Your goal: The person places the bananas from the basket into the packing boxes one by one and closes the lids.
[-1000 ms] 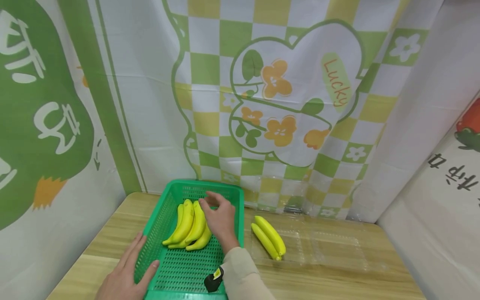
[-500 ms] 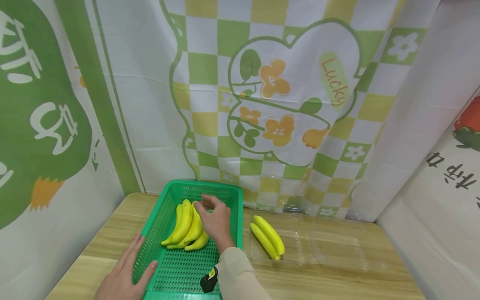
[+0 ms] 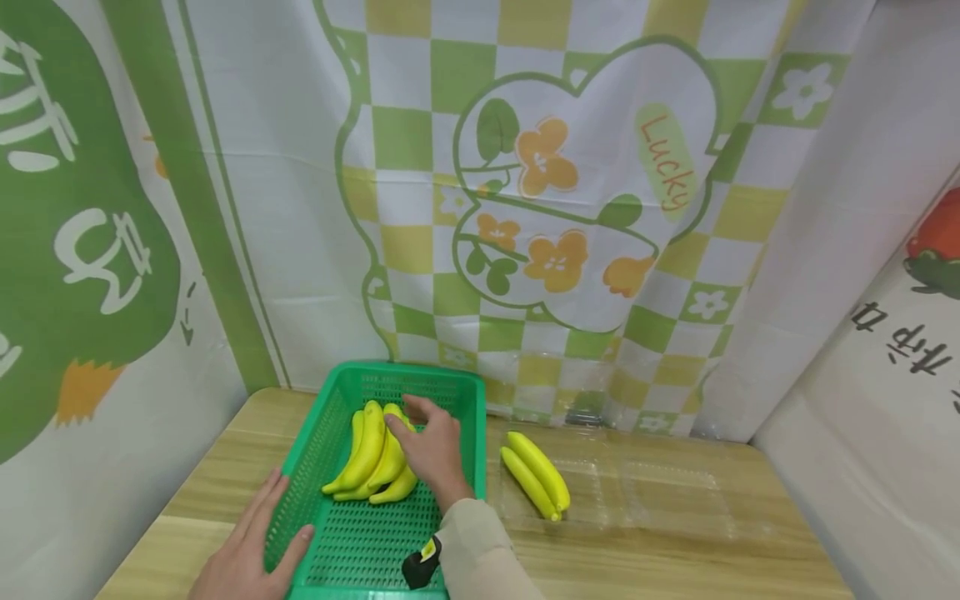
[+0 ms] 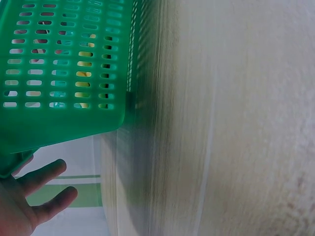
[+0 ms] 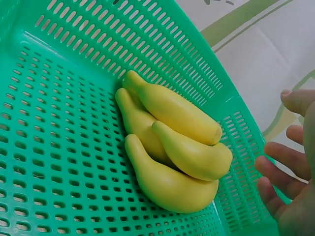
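Note:
Several yellow bananas (image 3: 365, 462) lie heaped at the far end of a green perforated plastic basket (image 3: 480, 417). My right hand (image 3: 437, 446) hovers over the basket, just right of the heap. In the right wrist view that hand (image 5: 290, 172) has its fingers loosely bent, apart from the bananas (image 5: 179, 113), and holds nothing. My left hand (image 3: 246, 546) rests at the basket's left side with its thumb spread toward the rim. The left wrist view has this hand (image 4: 37, 196) with straight, spread fingers by the basket rim (image 4: 17, 162).
Two more bananas (image 3: 536, 475) lie side by side to the right of the basket, in a clear plastic container (image 3: 611, 508) that spreads across the wooden table (image 3: 675, 567). A patterned cloth (image 3: 412, 208) hangs close behind the table.
My right hand has shifted slightly left, and its fingertips are a little away from the bananas. The left hand and the bananas hardly differ.

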### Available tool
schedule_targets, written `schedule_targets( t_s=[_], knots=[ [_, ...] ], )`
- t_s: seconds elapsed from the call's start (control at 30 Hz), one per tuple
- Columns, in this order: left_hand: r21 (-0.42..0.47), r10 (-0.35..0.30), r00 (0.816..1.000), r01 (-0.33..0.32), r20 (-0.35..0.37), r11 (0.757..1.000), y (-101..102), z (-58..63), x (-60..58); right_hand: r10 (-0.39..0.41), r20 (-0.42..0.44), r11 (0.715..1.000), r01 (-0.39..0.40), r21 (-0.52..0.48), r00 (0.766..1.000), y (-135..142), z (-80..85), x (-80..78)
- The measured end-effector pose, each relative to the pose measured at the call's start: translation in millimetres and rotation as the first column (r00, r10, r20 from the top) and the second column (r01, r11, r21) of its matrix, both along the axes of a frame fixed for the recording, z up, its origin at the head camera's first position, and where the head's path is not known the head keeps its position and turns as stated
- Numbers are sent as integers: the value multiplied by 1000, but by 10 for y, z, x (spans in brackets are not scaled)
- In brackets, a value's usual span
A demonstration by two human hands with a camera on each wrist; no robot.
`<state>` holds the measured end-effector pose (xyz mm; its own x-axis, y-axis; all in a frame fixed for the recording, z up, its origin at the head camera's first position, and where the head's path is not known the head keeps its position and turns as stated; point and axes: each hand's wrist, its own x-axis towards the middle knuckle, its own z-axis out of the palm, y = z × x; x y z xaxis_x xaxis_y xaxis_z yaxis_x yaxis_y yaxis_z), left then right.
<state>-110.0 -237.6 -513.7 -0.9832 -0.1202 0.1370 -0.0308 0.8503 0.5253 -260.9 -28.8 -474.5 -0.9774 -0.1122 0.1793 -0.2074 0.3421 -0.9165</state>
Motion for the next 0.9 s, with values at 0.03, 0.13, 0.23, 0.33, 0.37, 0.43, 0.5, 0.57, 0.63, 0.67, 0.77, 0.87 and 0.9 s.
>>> schedule_targets(
  t_s=[0.03, 0.13, 0.23, 0.33, 0.37, 0.43, 0.5, 0.57, 0.63, 0.67, 0.77, 0.87, 0.9],
  knots=[
    [0, -2, 1000, 2, 0, 1000, 3, -5, -1, 4, 6, 1000, -4, 7, 1000, 9, -4, 3],
    [3, -4, 1000, 4, -7, 1000, 6, -15, 0, 19, 22, 1000, -19, 23, 1000, 22, -15, 3],
    [2, -2, 1000, 2, -15, 1000, 1, -18, 1, 28, 48, 999, -30, 39, 998, 21, -19, -4],
    [3, -1, 1000, 1, -19, 1000, -3, -17, 3, 27, 47, 998, -30, 61, 998, 18, -21, -7],
    [3, -1, 1000, 1, -20, 1000, -3, -16, 3, 26, 49, 998, -29, 64, 998, 18, -19, -7],
    [5, 0, 1000, 1, -19, 1000, -3, -16, 5, 23, 50, 997, -26, 69, 999, 19, -18, -6],
    [9, 0, 1000, 0, -17, 1000, -3, -17, 5, 19, 51, 997, -22, 69, 999, 20, -20, -7],
    [11, 0, 1000, 0, -16, 1000, -3, -19, 3, 15, 54, 997, -19, 68, 998, 21, -26, -12],
    [11, 1, 1000, -1, -16, 1000, -2, -20, 2, 14, 61, 998, -18, 65, 998, 22, -33, -18],
    [10, 1, 1000, -1, -16, 1000, -3, -19, 2, 16, 66, 998, -20, 63, 998, 22, -35, -20],
    [6, 1, 1000, -1, -20, 1000, -2, -19, 2, 22, 83, 997, -28, 69, 996, 23, -43, -24],
    [3, 4, 1000, -4, -27, 1000, 2, -21, 3, 26, 98, 996, -34, 77, 995, 27, -53, -26],
    [3, 5, 1000, -5, -29, 1000, 5, -23, 2, 25, 95, 996, -33, 83, 995, 29, -55, -28]
  ],
)
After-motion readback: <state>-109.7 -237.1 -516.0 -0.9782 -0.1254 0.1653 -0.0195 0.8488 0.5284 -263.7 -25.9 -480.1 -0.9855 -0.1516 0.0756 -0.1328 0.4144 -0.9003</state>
